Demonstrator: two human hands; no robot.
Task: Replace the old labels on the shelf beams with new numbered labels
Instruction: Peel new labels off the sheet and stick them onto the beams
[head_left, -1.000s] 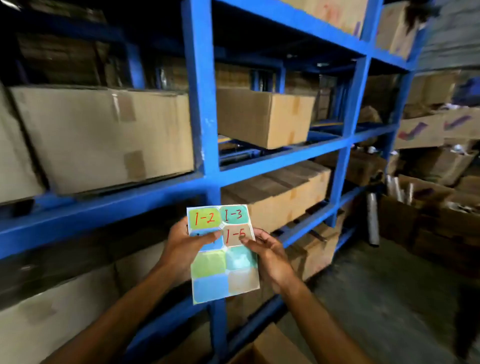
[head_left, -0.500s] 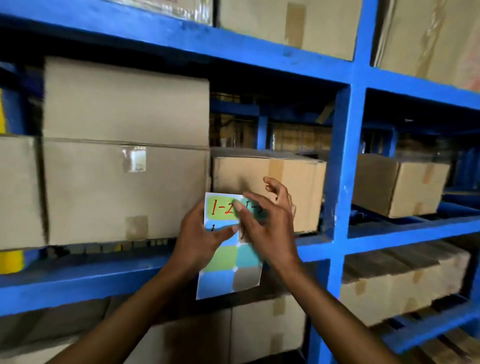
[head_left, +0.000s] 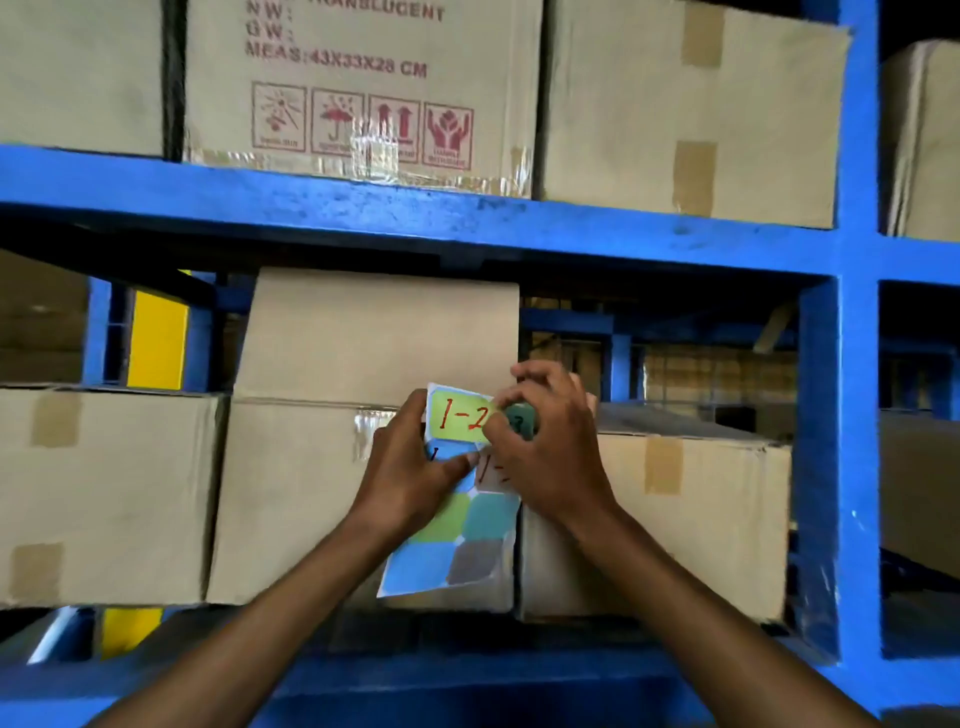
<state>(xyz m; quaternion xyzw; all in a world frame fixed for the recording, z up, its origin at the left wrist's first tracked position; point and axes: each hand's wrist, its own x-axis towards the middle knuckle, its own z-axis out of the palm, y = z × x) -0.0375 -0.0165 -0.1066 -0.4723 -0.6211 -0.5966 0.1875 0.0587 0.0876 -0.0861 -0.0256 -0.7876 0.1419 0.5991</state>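
Head view. I hold a white backing sheet of coloured rounded labels (head_left: 457, 540) upright in front of the brown cardboard boxes (head_left: 332, 467) on the middle level of the blue metal shelf, below the upper blue shelf beam (head_left: 467, 218) and above the lower beam (head_left: 467, 680). My left hand (head_left: 410, 467) grips the sheet's left edge, fingers closed on it, thumb across its front over the blue label in the second row. My right hand (head_left: 550, 447) is at the sheet's top right, thumb and forefinger pinched together at the right edge of the yellow-green label marked "1-2" in red (head_left: 460, 418); whether that label's corner is lifted I cannot tell. The teal label (head_left: 522, 421) beside it is mostly hidden by my fingers. Lower labels, green, teal, blue and grey, are blank. A printed carton with red handling symbols (head_left: 363, 78) stands on the upper beam's level.
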